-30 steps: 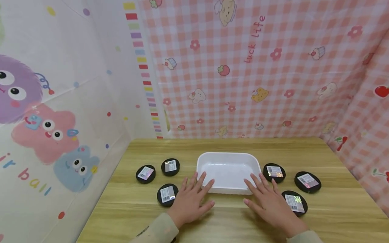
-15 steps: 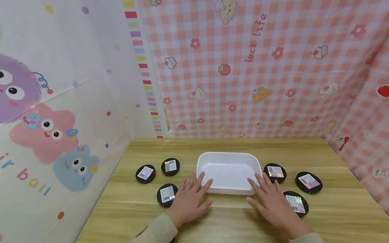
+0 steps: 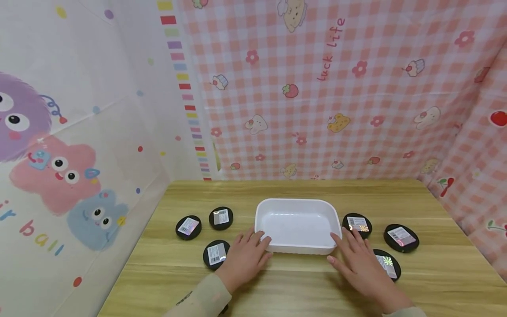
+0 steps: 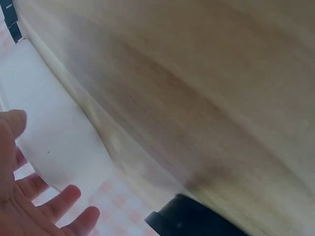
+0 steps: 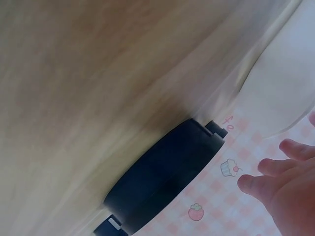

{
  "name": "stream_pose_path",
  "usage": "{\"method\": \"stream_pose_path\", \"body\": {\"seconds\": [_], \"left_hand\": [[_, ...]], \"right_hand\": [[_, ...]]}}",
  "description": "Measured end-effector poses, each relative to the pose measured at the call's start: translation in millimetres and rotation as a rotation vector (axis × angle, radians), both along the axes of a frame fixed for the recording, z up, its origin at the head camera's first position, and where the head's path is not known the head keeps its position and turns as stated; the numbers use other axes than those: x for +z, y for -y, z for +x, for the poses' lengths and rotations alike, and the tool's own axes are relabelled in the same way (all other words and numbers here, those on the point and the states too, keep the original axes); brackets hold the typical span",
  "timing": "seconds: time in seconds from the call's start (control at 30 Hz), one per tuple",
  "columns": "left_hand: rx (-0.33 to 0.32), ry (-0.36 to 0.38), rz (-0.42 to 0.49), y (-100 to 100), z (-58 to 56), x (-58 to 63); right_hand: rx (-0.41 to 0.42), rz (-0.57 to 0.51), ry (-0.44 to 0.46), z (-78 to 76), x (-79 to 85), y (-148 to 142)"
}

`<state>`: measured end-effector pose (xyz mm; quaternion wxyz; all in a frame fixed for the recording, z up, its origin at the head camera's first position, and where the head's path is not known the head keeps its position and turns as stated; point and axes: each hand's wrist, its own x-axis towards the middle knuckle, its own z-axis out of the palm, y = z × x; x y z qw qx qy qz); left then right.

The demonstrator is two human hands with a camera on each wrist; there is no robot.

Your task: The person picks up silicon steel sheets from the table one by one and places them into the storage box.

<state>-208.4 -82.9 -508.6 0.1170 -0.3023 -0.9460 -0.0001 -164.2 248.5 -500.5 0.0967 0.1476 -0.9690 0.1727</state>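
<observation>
A white rectangular tray (image 3: 299, 250) sits on the wooden table. My left hand (image 3: 244, 259) is at its front left corner, loosely bent fingertips right at the rim. At the opposite front corner is my right hand (image 3: 362, 269), fingers spread and relaxed, fingertips close to the side. In the left wrist view, fingers overlap the tray's wall (image 4: 54, 123). The right wrist view has fingers beside the white wall (image 5: 283, 73), nothing between them. A black round disc (image 3: 216, 254) with a barcode label lies beside my left hand; another disc (image 3: 388, 264) is partly hidden behind my right hand.
Two more labelled black discs lie at the left, one (image 3: 188, 227) near the edge and one (image 3: 221, 218) farther back. Right of the tray are a disc (image 3: 357, 223) and another (image 3: 401, 238) farther out. A pink checked cloth (image 3: 277, 145) hangs behind the table (image 3: 301, 290).
My left fingers have drawn back from over the tray to its corner and bent more. My right hand has shifted slightly right and outward. The tray and discs stay put.
</observation>
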Motion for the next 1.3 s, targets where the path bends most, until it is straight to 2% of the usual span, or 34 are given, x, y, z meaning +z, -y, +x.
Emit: {"method": "stream_pose_path", "body": {"seconds": [0.4, 0.83, 1.07, 1.3], "left_hand": [[-0.06, -0.036, 0.053, -2.8, -3.9, 2.2], [-0.048, 0.01, 0.103, -2.9, -2.9, -1.5], [-0.064, -0.018, 0.126, -1.5, -3.2, -5.2], [-0.059, -0.022, 0.166, -2.7, -2.9, -7.2]], "right_hand": [[-0.031, -0.028, -0.003, 1.6, -0.7, -9.6], [-0.1, 0.001, -0.02, 3.4, 3.4, -17.6], [-0.156, 0.03, -0.045, 2.4, -2.7, -25.9], [-0.194, 0.026, -0.021, 4.4, -1.1, -31.6]]}}
